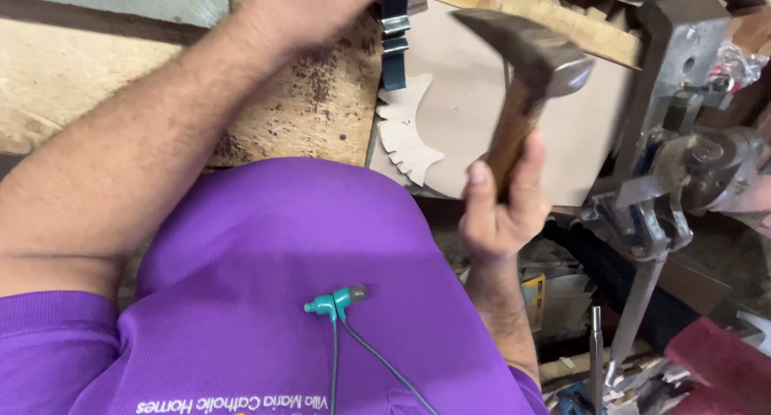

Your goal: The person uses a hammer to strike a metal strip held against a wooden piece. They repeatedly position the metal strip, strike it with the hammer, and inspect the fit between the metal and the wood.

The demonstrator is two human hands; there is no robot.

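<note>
Soft even daylight, mild motion blur, dim lower right.

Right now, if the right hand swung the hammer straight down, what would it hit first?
Probably the blue metal cutting tool that the left hand holds on the tan sheet. The right hand has the hammer raised beside it; depth is unclear.

Clear crinkled plastic bag (735, 61) with red contents sat at upper right, behind the metal vise (683, 166). Small yellow-and-black label (534, 293) showed lower right, among scrap. No screens or signs seen.
</note>
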